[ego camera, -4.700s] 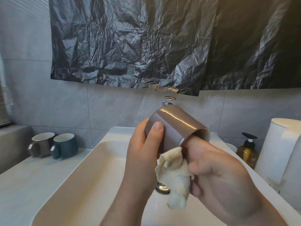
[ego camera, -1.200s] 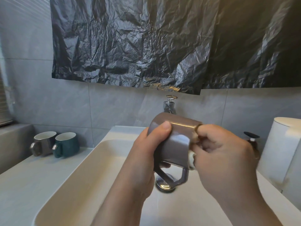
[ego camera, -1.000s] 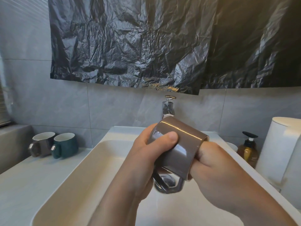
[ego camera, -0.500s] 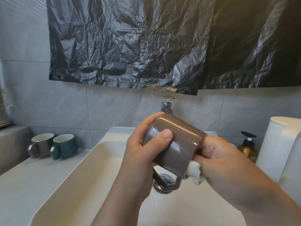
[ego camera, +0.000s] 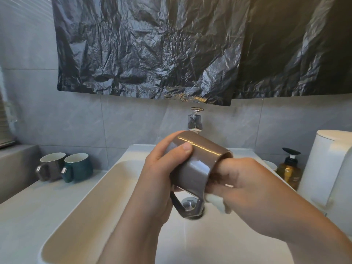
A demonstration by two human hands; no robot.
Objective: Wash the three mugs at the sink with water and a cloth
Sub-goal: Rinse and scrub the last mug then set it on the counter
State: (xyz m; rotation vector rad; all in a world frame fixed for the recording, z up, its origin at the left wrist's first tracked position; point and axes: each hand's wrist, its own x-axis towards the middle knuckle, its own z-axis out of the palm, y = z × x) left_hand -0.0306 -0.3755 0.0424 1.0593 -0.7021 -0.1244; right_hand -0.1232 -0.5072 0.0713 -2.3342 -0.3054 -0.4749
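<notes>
A brown mug (ego camera: 198, 162) lies on its side above the white sink (ego camera: 80, 221), its mouth to the right and its handle hanging down. My left hand (ego camera: 162, 174) grips the mug's base end. My right hand (ego camera: 245, 185) has its fingers pushed into the mug's mouth and holds a pale cloth (ego camera: 219, 204), of which only a corner shows under the rim. A grey mug (ego camera: 51, 166) and a dark green mug (ego camera: 78, 166) stand upright side by side on the left counter.
The chrome tap (ego camera: 195, 121) rises behind the brown mug, and the drain (ego camera: 188, 203) shows through its handle. An amber soap pump bottle (ego camera: 289, 168) and a tall white container (ego camera: 327, 168) stand at the right. Crinkled black plastic sheet (ego camera: 171, 46) hangs on the tiled wall.
The mug has stayed in my left hand while turning slightly. My right hand has pushed deeper into its mouth with the cloth, so less cloth shows than half a second ago.
</notes>
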